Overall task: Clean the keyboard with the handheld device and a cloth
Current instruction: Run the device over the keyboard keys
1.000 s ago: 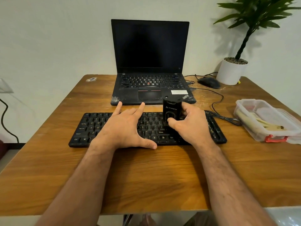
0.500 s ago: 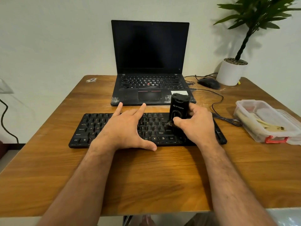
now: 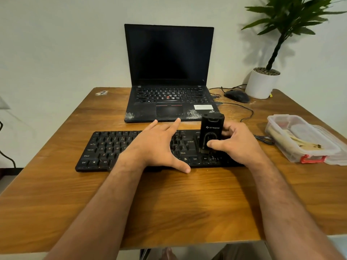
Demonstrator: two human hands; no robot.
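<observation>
A black keyboard [image 3: 105, 149] lies across the middle of the wooden table [image 3: 169, 203]. My left hand [image 3: 155, 147] rests flat on its centre keys, fingers spread, thumb at the front edge. My right hand [image 3: 238, 145] grips a black handheld device [image 3: 212, 130] that stands upright with its brush end down on the keys near the right part of the keyboard. The right end of the keyboard is hidden behind that hand. No cloth can be picked out.
An open black laptop [image 3: 169, 72] stands behind the keyboard. A black mouse [image 3: 236, 96] with cables and a white plant pot [image 3: 261, 83] sit at the back right. A clear plastic box [image 3: 300, 137] with a red latch lies at the right edge.
My right hand has slid the device to the right along the keyboard. My left hand has stayed in place on the keys.
</observation>
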